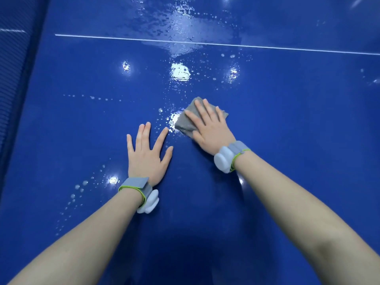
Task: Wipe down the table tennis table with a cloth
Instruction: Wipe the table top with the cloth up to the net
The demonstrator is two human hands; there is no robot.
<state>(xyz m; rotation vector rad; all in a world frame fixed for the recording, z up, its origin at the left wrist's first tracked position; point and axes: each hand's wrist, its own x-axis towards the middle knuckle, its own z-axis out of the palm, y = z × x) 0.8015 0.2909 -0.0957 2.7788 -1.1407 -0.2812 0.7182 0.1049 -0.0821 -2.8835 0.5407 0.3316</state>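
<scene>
Flat, both hands: right hand (211, 130) presses cloth (186, 121), left hand (147, 154) on table (287, 120)

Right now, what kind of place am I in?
Probably a table tennis room or sports hall. You are leaning over a glossy blue table with a thin white line across it, and ribbed blue matting lies beside it. Little else shows.

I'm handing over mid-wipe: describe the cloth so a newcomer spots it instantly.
Start at the blue table with its white line running across. Below that line, near the middle, the right hand lies flat on a small folded cloth. It is the only grey, matte thing among shiny water droplets.
</scene>
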